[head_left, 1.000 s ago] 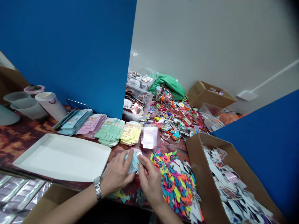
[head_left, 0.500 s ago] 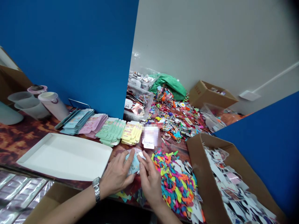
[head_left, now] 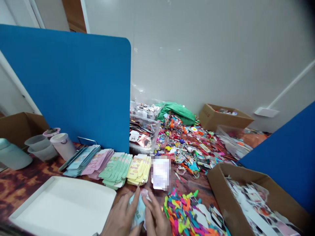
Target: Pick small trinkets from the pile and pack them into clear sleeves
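Low in the head view, my left hand (head_left: 121, 212) and my right hand (head_left: 157, 217) come together around a light blue printed card (head_left: 139, 209). The left fingers and thumb hold the card from its left side. My right fingers press at its right edge, where a pale pinkish-white piece shows; blur hides exactly what that piece is. Just beyond the hands stand rows of printed cards: blue (head_left: 82, 160), pink (head_left: 98, 162), green (head_left: 116, 168) and yellow (head_left: 139, 168). A whitish stack (head_left: 160, 173), partly pixelated, is to their right.
A shallow white tray (head_left: 64, 206) lies left of my hands. Colourful small strips (head_left: 187, 209) are heaped at right, beside a cardboard box (head_left: 220, 193) of cut-outs. Blue partitions (head_left: 98, 88) flank the table. Cups and a bottle (head_left: 13, 155) stand at far left; trinkets (head_left: 187, 147) cover the back.
The view has tilted up, so everything sits lower in the picture and more wall shows. Both hands remain at the light blue card; my right fingers lie flatter along its edge.
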Demonstrator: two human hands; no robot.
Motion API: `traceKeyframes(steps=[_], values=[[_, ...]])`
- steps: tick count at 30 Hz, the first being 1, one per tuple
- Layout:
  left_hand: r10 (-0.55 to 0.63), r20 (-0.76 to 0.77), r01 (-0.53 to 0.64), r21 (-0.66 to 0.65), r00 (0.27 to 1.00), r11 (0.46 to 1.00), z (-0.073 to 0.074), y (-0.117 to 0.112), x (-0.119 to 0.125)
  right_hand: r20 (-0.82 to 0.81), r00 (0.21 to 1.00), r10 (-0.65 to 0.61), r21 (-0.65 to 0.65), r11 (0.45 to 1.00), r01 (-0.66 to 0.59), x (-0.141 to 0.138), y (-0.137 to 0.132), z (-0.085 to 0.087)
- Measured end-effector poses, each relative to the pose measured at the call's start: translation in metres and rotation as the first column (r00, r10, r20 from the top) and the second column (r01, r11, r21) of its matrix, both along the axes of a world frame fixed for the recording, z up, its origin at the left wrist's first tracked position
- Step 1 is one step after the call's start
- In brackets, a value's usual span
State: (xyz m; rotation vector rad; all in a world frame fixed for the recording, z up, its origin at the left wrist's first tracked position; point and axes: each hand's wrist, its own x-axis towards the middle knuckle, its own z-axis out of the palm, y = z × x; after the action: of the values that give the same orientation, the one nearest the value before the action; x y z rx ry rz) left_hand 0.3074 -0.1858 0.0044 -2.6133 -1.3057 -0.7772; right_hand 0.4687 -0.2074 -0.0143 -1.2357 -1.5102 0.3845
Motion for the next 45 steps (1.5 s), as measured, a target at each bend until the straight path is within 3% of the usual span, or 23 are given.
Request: traceKeyframes(steps=[1,5,11,16,22,30,38,45], values=[[-0.002,0.019,0.003,-0.027,1.0,1.0,0.005,-0.001,0.002,-0.042,0.997,0.071,-0.053,0.996,-0.073,0.005,0.0,0.011],[-0.002,0.06,0.008,-0.107,0.998,0.994,0.02,-0.001,0.011,-0.095,0.985,0.143,-0.172,0.972,-0.158,0.016,-0.001,0.046],[-0.025,0.112,0.049,-0.221,0.993,0.974,0.023,0.0,0.013,-0.032,0.985,0.171,-0.206,0.963,-0.174,0.023,-0.007,0.049],[-0.04,0.163,0.071,-0.189,0.986,0.979,0.027,0.002,0.009,0.074,0.965,0.252,-0.181,0.955,-0.236,0.029,-0.003,0.064],[-0.028,0.179,0.056,-0.151,0.983,0.987,0.028,0.001,0.005,-0.07,0.96,0.27,-0.291,0.915,-0.278,0.022,0.008,0.08],[0.008,0.062,-0.005,-0.05,0.998,0.999,0.023,-0.002,0.0,0.056,0.96,0.274,-0.193,0.947,-0.259,0.014,0.004,0.077],[0.034,-0.002,-0.034,-0.039,0.999,0.999,0.02,-0.009,-0.004,0.058,0.996,0.069,-0.122,0.991,-0.062,-0.006,-0.017,0.043],[0.014,0.002,-0.014,-0.023,1.0,1.0,0.023,-0.014,-0.007,0.154,0.988,-0.01,-0.04,0.999,0.017,-0.015,-0.026,0.039]])
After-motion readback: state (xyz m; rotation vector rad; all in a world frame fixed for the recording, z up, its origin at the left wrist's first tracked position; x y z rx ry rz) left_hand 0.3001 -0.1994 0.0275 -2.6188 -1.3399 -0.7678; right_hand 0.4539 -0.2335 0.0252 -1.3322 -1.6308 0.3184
